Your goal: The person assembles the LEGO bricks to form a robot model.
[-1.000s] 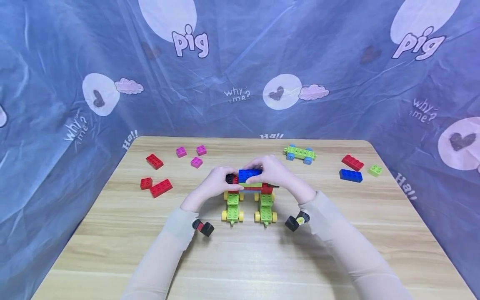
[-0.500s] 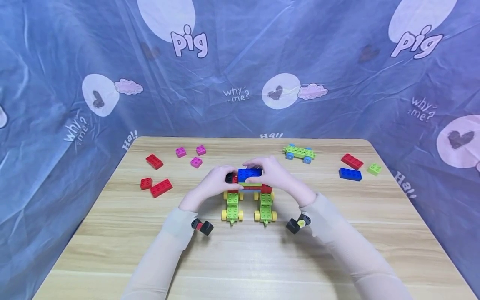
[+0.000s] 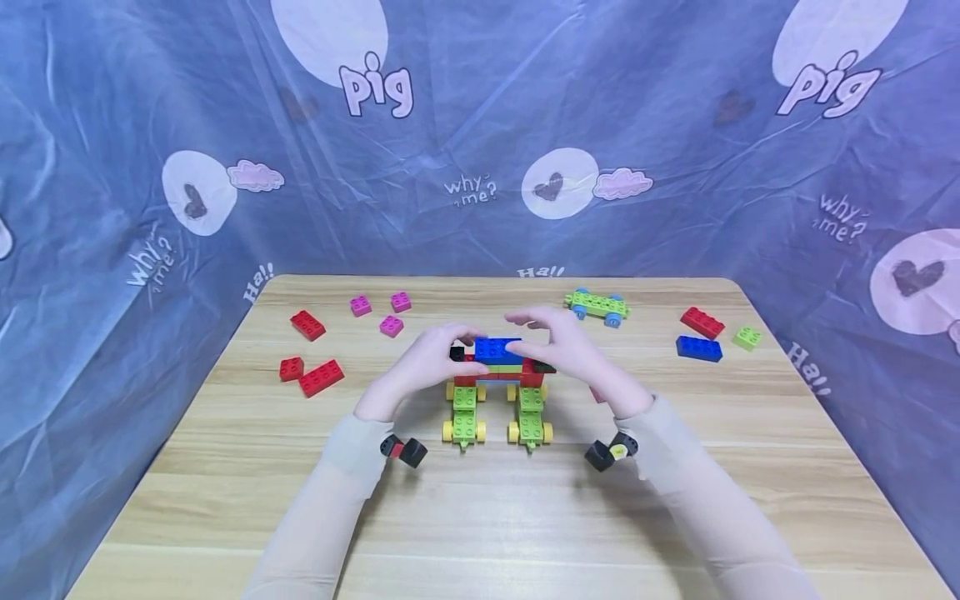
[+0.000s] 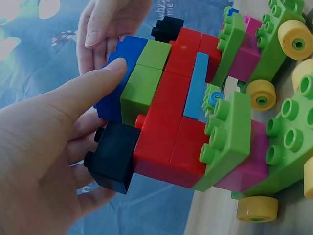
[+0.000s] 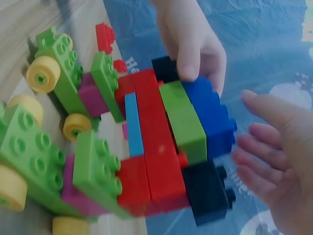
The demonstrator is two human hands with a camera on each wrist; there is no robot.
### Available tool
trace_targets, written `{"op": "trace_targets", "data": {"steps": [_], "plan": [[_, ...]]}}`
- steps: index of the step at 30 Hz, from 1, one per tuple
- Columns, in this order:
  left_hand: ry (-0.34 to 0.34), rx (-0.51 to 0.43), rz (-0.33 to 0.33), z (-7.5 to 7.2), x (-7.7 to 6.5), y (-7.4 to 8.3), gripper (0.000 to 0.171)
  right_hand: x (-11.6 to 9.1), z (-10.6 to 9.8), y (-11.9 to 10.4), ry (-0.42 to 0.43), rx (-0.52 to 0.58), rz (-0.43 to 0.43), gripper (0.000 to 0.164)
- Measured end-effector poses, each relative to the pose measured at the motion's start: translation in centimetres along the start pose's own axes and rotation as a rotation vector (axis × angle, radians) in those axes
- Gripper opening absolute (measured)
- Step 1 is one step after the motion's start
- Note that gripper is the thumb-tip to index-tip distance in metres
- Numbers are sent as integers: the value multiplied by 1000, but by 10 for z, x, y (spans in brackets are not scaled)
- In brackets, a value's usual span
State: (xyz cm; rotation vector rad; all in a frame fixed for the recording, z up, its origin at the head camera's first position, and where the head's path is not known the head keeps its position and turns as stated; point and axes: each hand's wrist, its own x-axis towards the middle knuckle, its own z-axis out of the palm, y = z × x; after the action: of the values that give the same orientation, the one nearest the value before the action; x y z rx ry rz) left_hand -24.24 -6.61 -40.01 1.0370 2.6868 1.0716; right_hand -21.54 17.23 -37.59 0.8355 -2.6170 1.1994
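A built structure of bricks stands mid-table on green wheeled bases [image 3: 464, 425] with yellow wheels. Its top carries a blue brick [image 3: 495, 350] over light green bricks [image 5: 185, 120]. Below these come red bricks [image 4: 161, 122], with a black brick [image 4: 115, 156] at each end. My left hand [image 3: 416, 364] holds the blue brick at its left end, thumb on the near side and fingers behind. To the right, my right hand [image 3: 566, 346] is spread beside the blue brick; in the right wrist view a gap shows between its fingers and the structure.
Several red bricks [image 3: 322, 378] and pink bricks [image 3: 392, 326] lie at the left. A green car base [image 3: 597, 304] with blue wheels stands at the back. Far right lie a blue brick [image 3: 699, 348], a red brick [image 3: 702, 322] and a green brick [image 3: 747, 337].
My right hand has let go of the blue brick and drawn off to the right, fingers spreading. The left hand stays at the structure's left end.
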Motion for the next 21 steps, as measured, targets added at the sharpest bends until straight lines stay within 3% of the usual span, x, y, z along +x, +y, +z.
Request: {"op": "trace_targets", "data": {"steps": [4, 9, 16, 21], "plan": [[9, -5, 7, 0, 0, 2, 52, -9, -10, 10, 151, -5, -26, 36], [16, -22, 3, 1, 0, 4, 46, -25, -30, 31, 320, -40, 14, 31], [28, -28, -1, 3, 1, 2, 42, -59, -67, 77, 395, -103, 186, 29], [35, -54, -3, 4, 1, 0, 42, -84, -86, 110, 460, -166, 259, 28]]}}
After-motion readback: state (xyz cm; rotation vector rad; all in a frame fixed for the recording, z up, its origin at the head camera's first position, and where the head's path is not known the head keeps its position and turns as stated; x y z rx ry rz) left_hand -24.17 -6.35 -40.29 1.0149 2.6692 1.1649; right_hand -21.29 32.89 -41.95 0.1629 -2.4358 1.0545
